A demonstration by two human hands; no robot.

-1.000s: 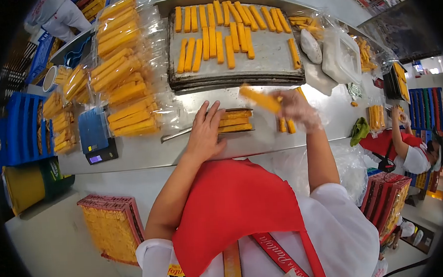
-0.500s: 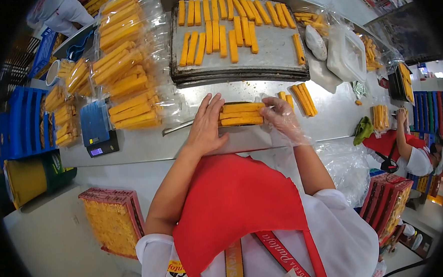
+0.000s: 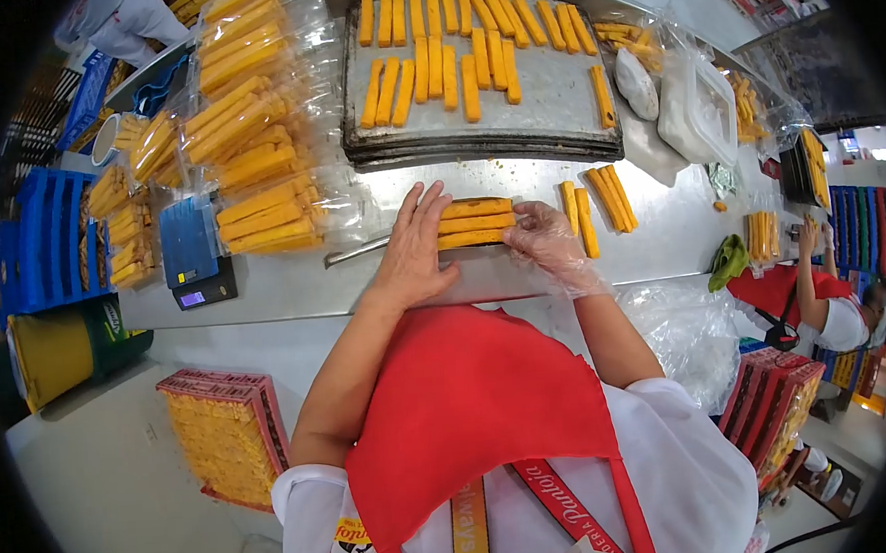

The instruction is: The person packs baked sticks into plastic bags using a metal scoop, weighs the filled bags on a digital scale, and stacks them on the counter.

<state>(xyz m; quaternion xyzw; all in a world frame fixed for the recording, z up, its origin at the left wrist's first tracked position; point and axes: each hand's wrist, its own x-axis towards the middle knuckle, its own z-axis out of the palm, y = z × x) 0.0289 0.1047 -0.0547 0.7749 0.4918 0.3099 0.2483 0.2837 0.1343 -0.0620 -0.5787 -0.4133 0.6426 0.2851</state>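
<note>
Three yellow breadsticks [image 3: 475,225] lie side by side in a shallow dark metal holder, whose metal handle [image 3: 357,253] sticks out to the left. My left hand [image 3: 413,243] is bare and rests against their left end, fingers stretched out and thumb apart. At the right end, my right hand [image 3: 554,246] wears a clear plastic glove, its fingertips closed on the breadsticks. Part of the holder is hidden under my hands. Just right of that hand lie two loose breadsticks [image 3: 579,219], and beyond them another small group [image 3: 611,199].
A stacked baking tray [image 3: 545,126] with rows of breadsticks stands at the back. Filled clear bags [image 3: 269,213] are piled at left, by a scale [image 3: 206,289]. A white container [image 3: 695,113] and a green cloth [image 3: 729,262] are at right. A co-worker [image 3: 815,292] works far right.
My right hand has shifted slightly left along the breadsticks, uncovering more of the two loose ones beside it. My left hand stays nearly in place.
</note>
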